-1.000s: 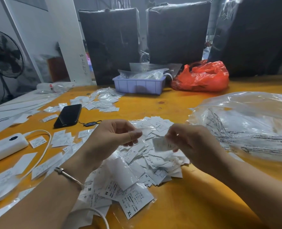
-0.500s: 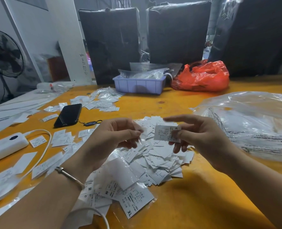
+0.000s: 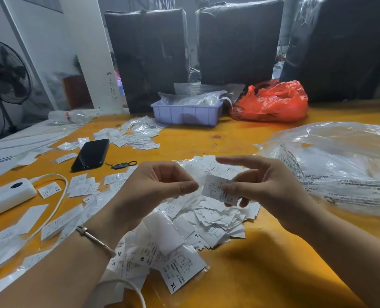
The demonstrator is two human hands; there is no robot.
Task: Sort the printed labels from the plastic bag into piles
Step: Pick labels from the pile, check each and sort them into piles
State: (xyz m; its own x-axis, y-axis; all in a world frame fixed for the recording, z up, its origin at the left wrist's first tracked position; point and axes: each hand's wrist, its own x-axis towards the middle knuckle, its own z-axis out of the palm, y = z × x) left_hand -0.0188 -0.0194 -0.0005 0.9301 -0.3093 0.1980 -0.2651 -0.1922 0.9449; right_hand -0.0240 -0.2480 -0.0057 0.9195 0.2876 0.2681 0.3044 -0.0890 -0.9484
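At your far left a white power bank point(image 3: 5, 197) lies on the yellow bench point(image 3: 262, 263), its cable looping past scattered labels. Just beyond sits a black phone point(image 3: 91, 154) with a small key tag beside it. Your left hand point(image 3: 153, 190) hovers over the heap of printed labels point(image 3: 206, 223), fingers curled and thumb pressed to the forefinger — whether it pinches anything, you cannot tell. Your right hand point(image 3: 266, 190) pinches a single label point(image 3: 218, 190) between thumb and fingers, forefinger stretched out, above the same heap. Sleeved labels marked M and XL lie nearest you. Farther back, a lilac tray point(image 3: 184, 114) holds clear packets; a red bag point(image 3: 271, 103) rests just beside it. At your right lies the big clear plastic bag point(image 3: 340, 165) — its contents blurred.
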